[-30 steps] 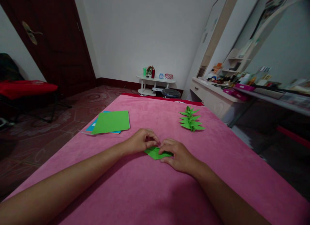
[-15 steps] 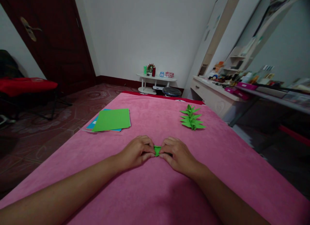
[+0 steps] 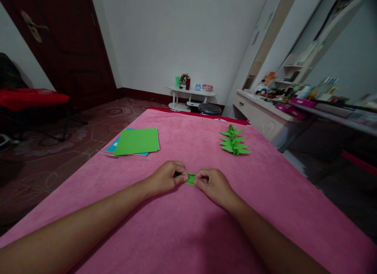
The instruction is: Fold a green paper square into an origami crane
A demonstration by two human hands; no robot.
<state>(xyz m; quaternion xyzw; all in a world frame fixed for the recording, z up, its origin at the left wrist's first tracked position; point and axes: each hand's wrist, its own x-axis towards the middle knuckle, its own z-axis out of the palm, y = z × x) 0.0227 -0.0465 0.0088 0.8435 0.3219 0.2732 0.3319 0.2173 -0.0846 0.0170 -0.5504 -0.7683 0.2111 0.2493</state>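
A small folded piece of green paper (image 3: 191, 179) lies low over the pink cloth (image 3: 165, 234), between my two hands. My left hand (image 3: 169, 177) pinches its left end with thumb and fingers. On the other end, the fingers of my right hand (image 3: 214, 185) are closed in a like pinch. Only a short strip of the paper shows between the fingertips; its ends are hidden under them. Beyond my right hand stands a row of several green folded paper pieces with pointed tips (image 3: 234, 141).
A stack of coloured paper sheets (image 3: 137, 141), green on top and blue below, lies at the left edge of the pink surface. Farther back is a low white table (image 3: 191, 91) with small items. A cluttered dresser (image 3: 262, 109) stands at right, a red chair (image 3: 32, 99) at left.
The fingertips of both hands have shifted on the green paper, and the visible strip looks flatter. The whole view has tilted slightly; the sheets and pointed pieces lie where they were.
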